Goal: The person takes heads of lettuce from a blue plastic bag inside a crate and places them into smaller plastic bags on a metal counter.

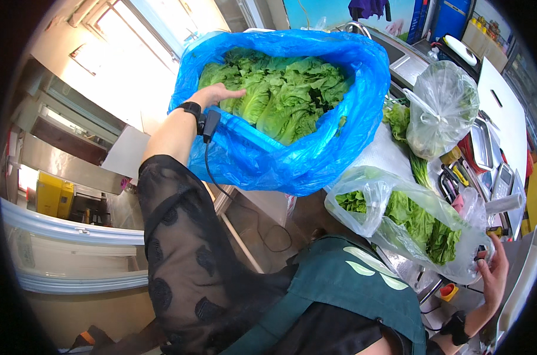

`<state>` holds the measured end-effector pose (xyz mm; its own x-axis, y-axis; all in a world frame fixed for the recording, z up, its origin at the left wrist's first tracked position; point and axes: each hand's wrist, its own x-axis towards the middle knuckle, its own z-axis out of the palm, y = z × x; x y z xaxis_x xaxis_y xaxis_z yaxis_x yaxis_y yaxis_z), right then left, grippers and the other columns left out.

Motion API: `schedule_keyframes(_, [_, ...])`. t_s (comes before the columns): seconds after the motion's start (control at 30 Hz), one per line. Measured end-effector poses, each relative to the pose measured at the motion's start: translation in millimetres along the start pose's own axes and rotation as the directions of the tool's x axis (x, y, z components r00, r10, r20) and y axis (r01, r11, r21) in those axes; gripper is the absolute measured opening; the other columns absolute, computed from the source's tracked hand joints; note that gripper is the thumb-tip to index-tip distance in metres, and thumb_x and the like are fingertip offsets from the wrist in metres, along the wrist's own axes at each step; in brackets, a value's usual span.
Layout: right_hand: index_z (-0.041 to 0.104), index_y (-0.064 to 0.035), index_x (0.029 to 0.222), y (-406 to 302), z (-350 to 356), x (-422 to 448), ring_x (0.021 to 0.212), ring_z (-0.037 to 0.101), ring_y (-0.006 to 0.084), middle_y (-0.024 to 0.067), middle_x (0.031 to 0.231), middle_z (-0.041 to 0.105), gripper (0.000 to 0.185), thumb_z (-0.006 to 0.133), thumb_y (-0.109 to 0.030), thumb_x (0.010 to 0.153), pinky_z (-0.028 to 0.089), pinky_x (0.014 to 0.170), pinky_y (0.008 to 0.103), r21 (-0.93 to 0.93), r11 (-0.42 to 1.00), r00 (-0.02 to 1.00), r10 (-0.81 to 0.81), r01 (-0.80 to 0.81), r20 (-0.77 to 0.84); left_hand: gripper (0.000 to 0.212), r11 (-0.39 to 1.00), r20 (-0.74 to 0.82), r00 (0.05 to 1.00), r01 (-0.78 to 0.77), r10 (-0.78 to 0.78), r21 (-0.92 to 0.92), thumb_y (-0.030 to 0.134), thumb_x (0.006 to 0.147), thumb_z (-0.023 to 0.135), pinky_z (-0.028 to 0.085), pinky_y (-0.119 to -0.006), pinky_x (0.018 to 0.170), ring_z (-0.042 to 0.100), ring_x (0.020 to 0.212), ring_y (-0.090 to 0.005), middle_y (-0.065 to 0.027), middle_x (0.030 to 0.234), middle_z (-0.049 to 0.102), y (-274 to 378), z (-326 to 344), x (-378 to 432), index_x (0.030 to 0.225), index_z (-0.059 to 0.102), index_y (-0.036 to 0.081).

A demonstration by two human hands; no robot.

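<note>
A blue plastic bag (366,102) lines a crate, its edges spread wide around heads of green leaf lettuce (273,97). My left hand (214,94) is over the near left side of this crate, thumb stretched out above the leaves. Its other fingers are mostly hidden, so a grip cannot be made out. At the lower right, my right hand (494,266) pinches the edge of a clear plastic bag (428,213). Inside that bag lie more green leafy vegetables (410,217); its handle loop stands up on the left side.
A knotted clear bag (443,111) sits on the metal counter beside loose greens (397,120). Farther right are a metal tray (481,142), a calculator (502,180) and assorted tools. A cable (215,177) hangs from my left wrist device. A wooden pole (242,244) slants below the crate.
</note>
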<state>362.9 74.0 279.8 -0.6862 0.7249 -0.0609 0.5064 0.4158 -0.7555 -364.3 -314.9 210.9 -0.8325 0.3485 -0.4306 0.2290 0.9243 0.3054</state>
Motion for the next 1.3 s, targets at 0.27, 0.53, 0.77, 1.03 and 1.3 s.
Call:
schedule_keyframes(0.27, [0.05,-0.0096,0.136,-229.6,93.7,57.6,0.097,0.061,0.0278,0.0147,0.112,0.064,0.074,0.075,-0.002,0.066,0.048,0.077,0.041,-0.615,0.457,0.72,-0.635,0.643,0.281,0.105,0.972,0.291,0.95,0.163,-0.109,-0.169,0.08,0.083,0.033,0.04,-0.049,0.101,0.048,0.125,-0.0379,-0.0285,0.144,0.036,-25.5,-12.6,52.1,0.149,0.017,-0.001])
schedule_keyframes(0.53, [0.056,-0.0007,0.118,-346.9,313.7,171.5,0.102,0.059,0.032,0.017,0.104,0.061,0.049,0.074,-0.019,0.075,0.048,0.09,0.0406,-0.105,0.054,0.1,-0.855,0.993,0.508,0.099,0.871,0.447,0.894,0.192,0.035,-0.453,0.078,0.085,0.034,0.029,-0.054,0.108,0.028,0.14,-0.0345,-0.0194,0.155,0.019,-36.3,-8.5,69.1,0.152,0.011,0.009])
schedule_keyframes(0.77, [0.053,-0.0072,0.124,-346.2,475.8,235.5,0.123,0.045,0.0313,0.0195,0.132,0.048,0.058,0.072,-0.021,0.071,0.039,0.101,0.0418,-0.117,-0.159,-0.049,-0.769,0.98,0.637,0.093,0.753,0.307,0.944,0.114,0.122,-0.648,0.077,0.084,0.037,0.044,-0.056,0.094,0.049,0.122,-0.033,-0.0189,0.139,0.043,-38.7,-5.7,48.2,0.141,0.029,0.003])
schedule_keyframes(1.03, [0.051,-0.0088,0.118,-332.8,542.8,240.1,0.123,0.043,0.0336,0.0185,0.125,0.049,0.037,0.05,-0.025,0.085,0.035,0.097,0.061,-0.322,-0.25,-0.028,-0.826,0.913,0.563,0.094,0.716,0.338,0.929,0.132,0.153,-0.685,0.079,0.082,0.039,0.043,-0.057,0.094,0.048,0.122,-0.0333,-0.0179,0.137,0.045,-40.4,-8.5,39.2,0.142,0.03,0.007])
schedule_keyframes(1.3, [0.046,-0.0115,0.126,-349.2,534.9,247.6,0.112,0.049,0.0321,0.0138,0.111,0.051,0.051,0.063,-0.033,0.084,0.038,0.097,0.0625,-0.343,-0.11,0.107,-0.825,0.933,0.555,0.087,0.623,0.281,0.957,0.175,0.074,-0.762,0.077,0.076,0.053,0.052,-0.041,0.083,0.061,0.101,-0.0273,-0.0181,0.116,0.057,-68.9,-22.3,46.8,0.129,0.044,0.009])
